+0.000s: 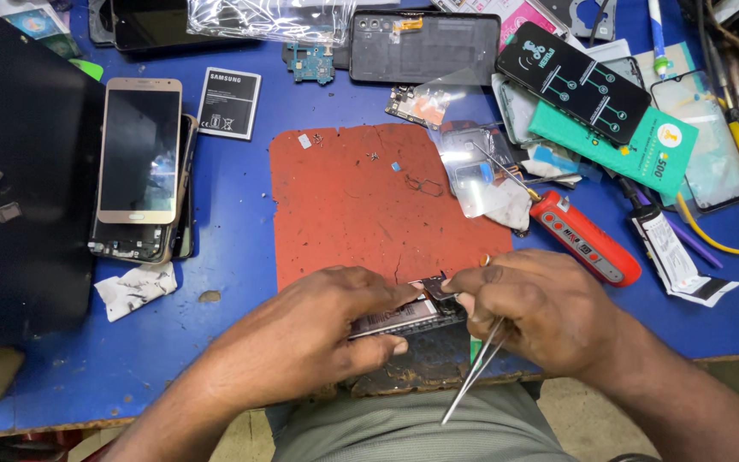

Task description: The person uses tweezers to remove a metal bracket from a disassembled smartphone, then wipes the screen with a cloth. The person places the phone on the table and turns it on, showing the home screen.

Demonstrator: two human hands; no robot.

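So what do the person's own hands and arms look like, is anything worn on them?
Both are bare. The left hand and its forearm show no glove, sleeve, watch or ring. The right hand is also ungloved, with short nails, and its forearm is uncovered to the frame edge. No bands, cables or markings show on either. The only clothing in view is grey-green fabric at the lap.

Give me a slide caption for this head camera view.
Both hands, left hand and right hand, hold an opened phone at the red mat's edge, tweezers in the right.
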